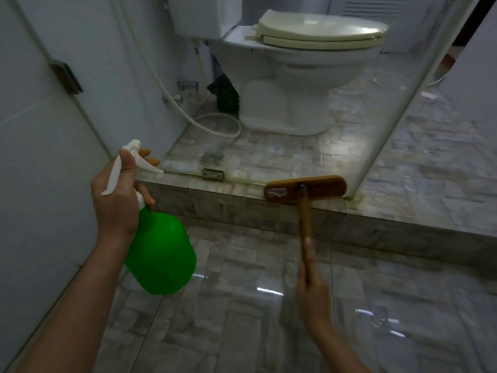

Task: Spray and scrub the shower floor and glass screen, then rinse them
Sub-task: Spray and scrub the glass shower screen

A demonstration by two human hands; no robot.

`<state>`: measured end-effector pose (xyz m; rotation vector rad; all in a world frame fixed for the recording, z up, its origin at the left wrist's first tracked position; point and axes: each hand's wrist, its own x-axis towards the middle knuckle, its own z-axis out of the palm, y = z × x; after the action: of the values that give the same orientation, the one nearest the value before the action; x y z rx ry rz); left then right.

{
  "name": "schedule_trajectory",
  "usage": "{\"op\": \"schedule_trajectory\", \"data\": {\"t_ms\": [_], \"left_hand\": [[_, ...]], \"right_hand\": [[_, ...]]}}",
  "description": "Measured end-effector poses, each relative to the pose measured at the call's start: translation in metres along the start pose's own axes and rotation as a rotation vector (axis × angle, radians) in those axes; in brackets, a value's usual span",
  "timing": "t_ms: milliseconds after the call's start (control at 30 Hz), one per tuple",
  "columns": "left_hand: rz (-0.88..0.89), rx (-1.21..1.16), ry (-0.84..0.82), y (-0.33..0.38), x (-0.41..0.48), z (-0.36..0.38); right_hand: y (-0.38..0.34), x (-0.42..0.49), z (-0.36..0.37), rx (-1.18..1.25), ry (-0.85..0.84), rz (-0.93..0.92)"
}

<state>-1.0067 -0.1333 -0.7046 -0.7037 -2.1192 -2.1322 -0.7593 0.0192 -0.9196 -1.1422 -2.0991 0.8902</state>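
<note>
At the raised tiled step, seen from over the person's shoulders:

Left hand (pixel 118 200): wrapped round the neck of the green spray bottle (pixel 161 254), thumb pressed up against the white trigger head (pixel 131 160), two fingertips showing past the nozzle on the far side. The bottle hangs tilted, its round body swung down and to the right of the wrist, above the lower floor.

Right hand (pixel 313 289): closed round the low end of the wooden handle, fingers curled tight on it, one fingertip lying straight up along the shaft.

Scrub brush (pixel 306 188): long wooden head lying across the top edge of the step (pixel 242 203), close beside the bottom corner of the glass screen, handle slanting back down to the hand.

Glass screen (pixel 390 109): clear pane standing on the step, its pale edge running down to the right end of the brush head; a small metal bracket (pixel 213 174) sits at its foot further left.

Shower floor (pixel 269 305): glossy grey stone-pattern tiles, with bright reflections.

Beyond the glass: a white toilet (pixel 290 84) with a cream lid shut, a white hose (pixel 215 125) looped on the tiles beside it, a dark brush (pixel 226 95) leaning by the wall.

Left side: a pale wall panel (pixel 40 157) with a dark metal hinge (pixel 66 75).
</note>
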Motion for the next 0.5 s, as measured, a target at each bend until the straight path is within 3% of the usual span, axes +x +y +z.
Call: {"op": "schedule_trajectory", "data": {"t_ms": [167, 300, 500], "left_hand": [[0.002, -0.007, -0.004, -0.003, 0.001, 0.005], [-0.012, -0.004, -0.008, -0.007, 0.002, 0.006], [-0.02, -0.019, 0.001, -0.014, 0.005, 0.009]], "right_hand": [[-0.054, -0.014, 0.072, 0.177, -0.093, -0.006], [-0.034, -0.015, 0.043, 0.112, -0.107, -0.021], [-0.021, -0.015, 0.005, 0.176, 0.051, 0.063]]}}
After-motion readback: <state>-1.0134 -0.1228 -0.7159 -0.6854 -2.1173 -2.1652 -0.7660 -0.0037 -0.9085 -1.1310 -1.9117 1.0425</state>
